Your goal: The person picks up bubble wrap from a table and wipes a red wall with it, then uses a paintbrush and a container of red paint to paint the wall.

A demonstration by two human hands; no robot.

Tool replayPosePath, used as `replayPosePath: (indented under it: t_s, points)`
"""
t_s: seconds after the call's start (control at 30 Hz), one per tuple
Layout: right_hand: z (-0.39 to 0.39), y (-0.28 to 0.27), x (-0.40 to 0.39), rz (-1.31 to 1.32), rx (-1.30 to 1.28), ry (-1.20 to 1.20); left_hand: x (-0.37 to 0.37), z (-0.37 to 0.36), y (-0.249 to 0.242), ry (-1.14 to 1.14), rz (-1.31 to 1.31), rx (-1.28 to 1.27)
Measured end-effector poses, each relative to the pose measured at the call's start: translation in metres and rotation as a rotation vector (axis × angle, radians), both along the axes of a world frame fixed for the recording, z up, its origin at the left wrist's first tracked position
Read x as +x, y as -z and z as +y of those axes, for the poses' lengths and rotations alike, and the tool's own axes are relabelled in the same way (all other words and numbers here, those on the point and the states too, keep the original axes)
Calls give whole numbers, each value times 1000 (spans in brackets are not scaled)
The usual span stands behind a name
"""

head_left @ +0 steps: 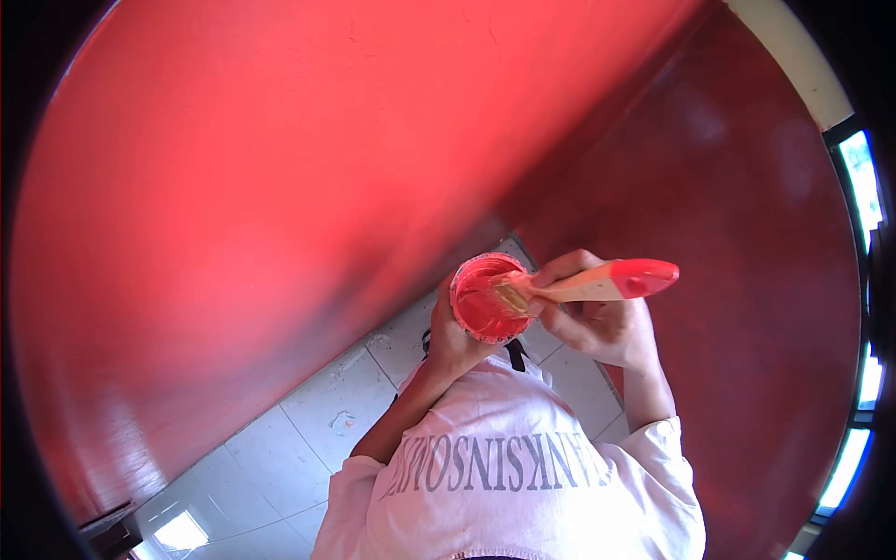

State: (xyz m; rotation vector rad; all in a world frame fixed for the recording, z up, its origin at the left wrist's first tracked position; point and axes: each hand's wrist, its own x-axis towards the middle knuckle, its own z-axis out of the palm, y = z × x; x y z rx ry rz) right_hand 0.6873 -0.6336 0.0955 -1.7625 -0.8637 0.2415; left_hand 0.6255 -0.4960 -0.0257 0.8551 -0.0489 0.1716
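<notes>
My left hand (453,338) grips a small cup of red paint (485,299) from below and holds it in front of my chest. My right hand (597,322) is closed around a paintbrush (597,282) with a pale wooden handle that ends in a red tip. The bristle end of the brush rests inside the cup's rim, in the paint. Both hands are close together, just in front of a corner where two red walls meet.
A glossy red wall (280,187) fills the left and top. A darker red wall (747,280) stands at the right, with a window (863,196) at its far edge. Light grey floor tiles (317,420) lie below. My white printed shirt (523,467) fills the bottom.
</notes>
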Motion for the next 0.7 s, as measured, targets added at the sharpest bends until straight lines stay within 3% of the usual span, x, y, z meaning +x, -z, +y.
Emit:
replayPosePath:
  t_s: [0.03,0.1,0.17,0.27,0.3,0.4,0.47,0.5,0.6,0.7]
  points:
    - [-2,-6,-3,-14,39,4,-1,-3,-3,66,-50,-238]
    - [-7,-14,-3,-151,104,4,-2,-3,1,19,-82,-174]
    - [-17,-19,-8,-262,222,63,1,-1,18,-214,-38,428]
    - [-23,-21,-14,-396,533,105,4,4,22,-382,-135,755]
    - [-27,-18,-17,-340,597,126,3,4,24,-381,-116,737]
    - [-17,36,-25,-232,589,306,2,2,30,-385,-67,721]
    - [-26,59,-11,-479,45,-20,1,4,20,-365,-80,750]
    - [-27,65,-16,-380,65,33,-2,4,10,-402,-77,833]
    - [-22,65,-28,-226,565,350,0,1,16,-397,-15,735]
    - [-23,61,-22,-371,236,138,0,3,12,-355,-48,695]
